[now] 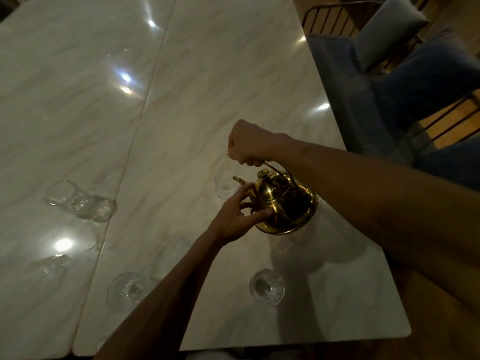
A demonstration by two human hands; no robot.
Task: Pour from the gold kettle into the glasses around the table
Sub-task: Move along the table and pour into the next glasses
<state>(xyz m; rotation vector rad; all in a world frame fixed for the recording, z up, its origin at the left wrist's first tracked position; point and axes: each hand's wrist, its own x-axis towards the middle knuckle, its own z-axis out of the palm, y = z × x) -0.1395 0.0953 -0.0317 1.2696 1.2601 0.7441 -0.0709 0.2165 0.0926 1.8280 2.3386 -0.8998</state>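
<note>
Right hand (249, 144) grips kettle (285, 203) handle; left hand (233, 219) steadies.

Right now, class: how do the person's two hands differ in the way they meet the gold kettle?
The right hand curls round the handle of the gold kettle from above; the left hand only touches its body with spread fingers. The right hand is above the kettle, the left hand at its side. Both are in contact with the kettle.
</note>
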